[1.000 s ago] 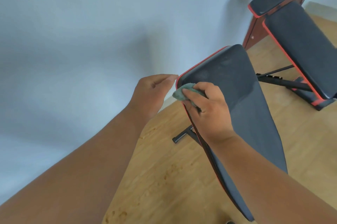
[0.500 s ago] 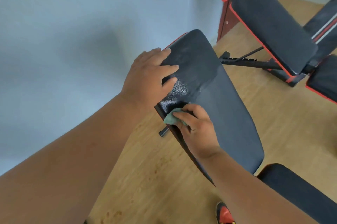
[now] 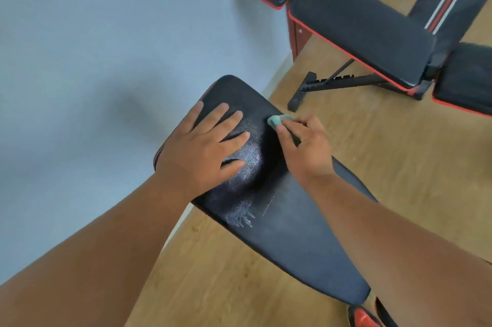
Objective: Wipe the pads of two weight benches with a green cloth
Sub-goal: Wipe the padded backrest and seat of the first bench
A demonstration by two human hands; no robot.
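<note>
While the left hand (image 3: pixel 201 151) lies flat, fingers spread, holding nothing, on the near black leather bench pad with red trim (image 3: pixel 290 223), the right hand (image 3: pixel 306 145) pinches a small crumpled green cloth (image 3: pixel 275 120) against that pad's right edge. Second black-and-red weight bench (image 3: pixel 356 31) stands upper right on wooden floor (image 3: pixel 399 167).

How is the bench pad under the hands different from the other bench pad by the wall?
The near black padded bench back has both hands on it: the left hand lies flat, the right hand presses a small green cloth to it. The far black bench pad is untouched. The near pad shows shiny wet streaks; the far one looks dull and matte. Both are black with red edging and stand on the wooden floor.
</note>
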